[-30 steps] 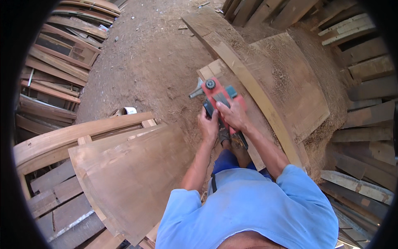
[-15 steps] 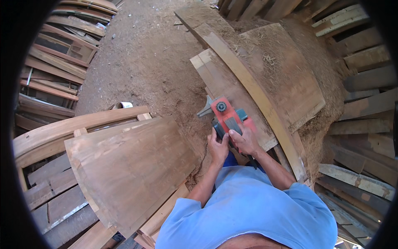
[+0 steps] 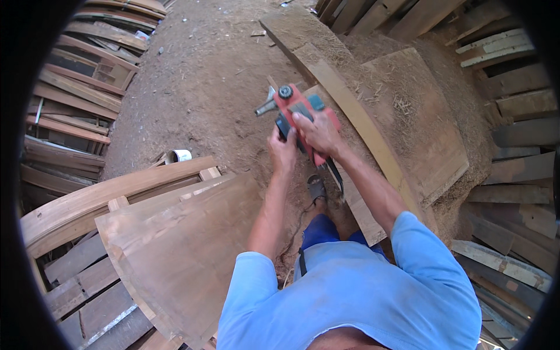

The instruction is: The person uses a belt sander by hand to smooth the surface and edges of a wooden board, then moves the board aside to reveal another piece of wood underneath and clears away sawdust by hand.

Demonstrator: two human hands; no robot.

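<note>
With fingers curled tight, our left hand and right hand grip the red electric planer at the plank's left edge, planing seemingly partly done (shavings lie nearby), the remainder unclear.

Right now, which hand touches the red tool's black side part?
The left hand; the right hand grips the red tool from above, at its grey top.

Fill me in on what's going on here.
Someone in a light blue shirt grips a red power tool with left hand and right hand, over a board; whether it touches the wood is hard to tell. A long curved beam runs along the board's right, and wood shavings litter a panel beyond that.
</note>
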